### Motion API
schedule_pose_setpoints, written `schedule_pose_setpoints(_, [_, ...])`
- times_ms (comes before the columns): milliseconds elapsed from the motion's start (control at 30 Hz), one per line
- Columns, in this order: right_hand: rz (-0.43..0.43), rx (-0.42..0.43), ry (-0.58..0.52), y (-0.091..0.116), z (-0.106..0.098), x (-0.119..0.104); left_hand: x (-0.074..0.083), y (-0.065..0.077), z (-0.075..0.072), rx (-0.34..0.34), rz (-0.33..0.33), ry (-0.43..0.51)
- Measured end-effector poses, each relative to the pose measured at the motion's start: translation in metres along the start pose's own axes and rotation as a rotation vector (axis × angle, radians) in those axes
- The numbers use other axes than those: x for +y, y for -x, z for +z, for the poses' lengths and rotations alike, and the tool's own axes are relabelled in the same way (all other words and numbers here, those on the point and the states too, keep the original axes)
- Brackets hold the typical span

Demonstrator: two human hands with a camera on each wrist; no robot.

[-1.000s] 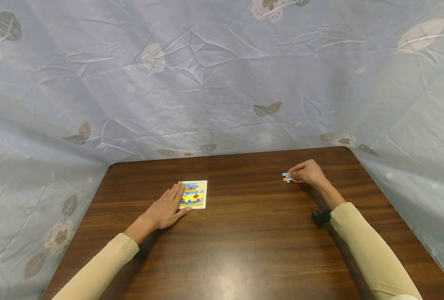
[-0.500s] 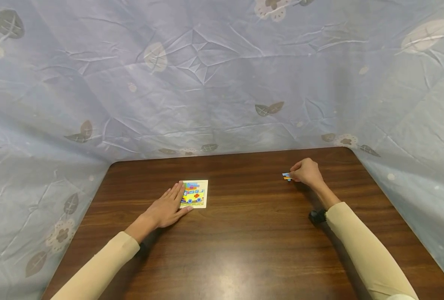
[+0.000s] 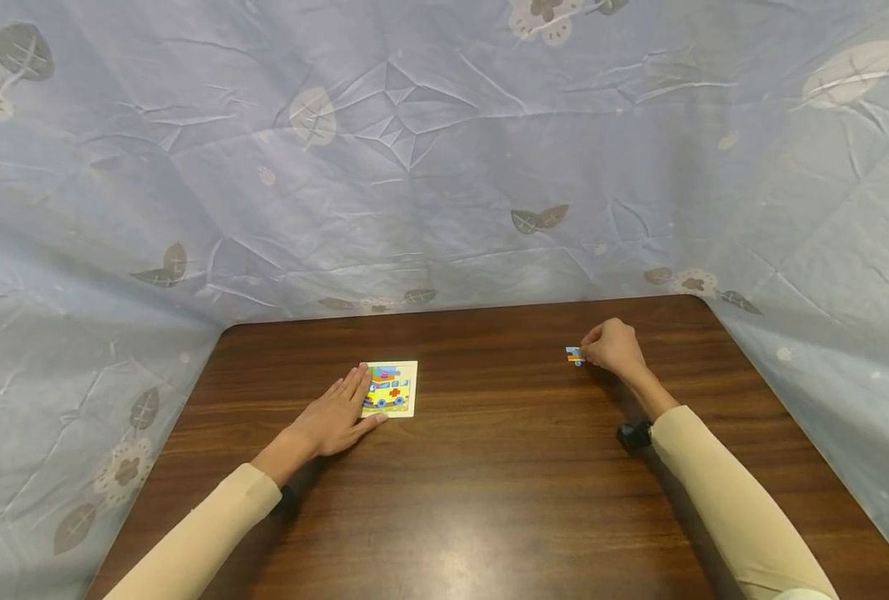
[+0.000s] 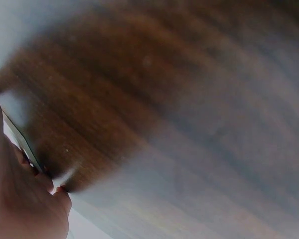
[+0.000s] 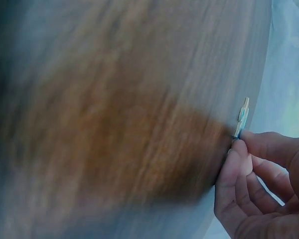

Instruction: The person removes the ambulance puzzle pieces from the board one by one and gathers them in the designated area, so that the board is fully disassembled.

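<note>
A square jigsaw puzzle (image 3: 393,392) with a cream frame and a yellow ambulance picture lies on the left half of the table. My left hand (image 3: 332,414) rests flat along its left side, fingers straight over the edge and thumb at the near edge. It covers the puzzle's left part. Further right, my right hand (image 3: 615,350) pinches a small blue and orange puzzle piece (image 3: 574,356) between thumb and fingertips. The right wrist view shows this puzzle piece (image 5: 242,117) edge-on, sticking out past the fingertips.
The brown wood-grain table (image 3: 459,467) has rounded far corners. A pale patterned cloth (image 3: 444,167) hangs behind it and along both sides. A black device (image 3: 634,435) sits at the right wrist, close above the table.
The right hand has tilted the puzzle piece and back again, with its wrist shifting slightly left. The left hand and the puzzle stay in place.
</note>
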State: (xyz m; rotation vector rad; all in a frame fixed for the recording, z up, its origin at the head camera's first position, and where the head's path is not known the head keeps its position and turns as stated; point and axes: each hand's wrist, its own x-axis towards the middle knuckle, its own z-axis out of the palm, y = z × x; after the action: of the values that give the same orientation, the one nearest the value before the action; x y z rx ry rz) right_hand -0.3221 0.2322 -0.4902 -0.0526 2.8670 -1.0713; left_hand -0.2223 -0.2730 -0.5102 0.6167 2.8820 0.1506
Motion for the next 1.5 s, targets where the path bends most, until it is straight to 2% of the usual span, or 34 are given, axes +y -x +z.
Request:
schedule_pose_setpoints(400, [-0.001,0.009,0.004,-0.002,0.0,0.002,0.0,0.001,0.0,-0.007,-0.006,0.012])
schedule_pose_setpoints(567, [0.032,0.039,-0.054,-0.001,-0.005,0.0,0.002,0.002,0.001,-0.005,-0.001,0.016])
schedule_pose_setpoints(700, [0.019,0.085,-0.135,-0.005,-0.007,-0.019,0.002,0.003,0.002,-0.008,-0.004,0.016])
schedule_pose_setpoints(833, [-0.04,0.056,-0.215,-0.009,-0.002,-0.052,0.001,0.002,0.002,-0.01,-0.005,0.014])
schedule_pose_setpoints(1100, [-0.181,-0.107,-0.221,-0.016,0.03,-0.117,0.004,0.003,-0.003,0.003,0.017,-0.001])
schedule_pose_setpoints(1300, [-0.263,-0.198,-0.187,-0.023,0.066,-0.146,0.011,0.01,-0.002,0.013,0.061,0.008])
schedule_pose_setpoints(1500, [-0.319,-0.277,-0.151,-0.025,0.104,-0.172,0.013,0.015,0.004,-0.003,0.072,0.001])
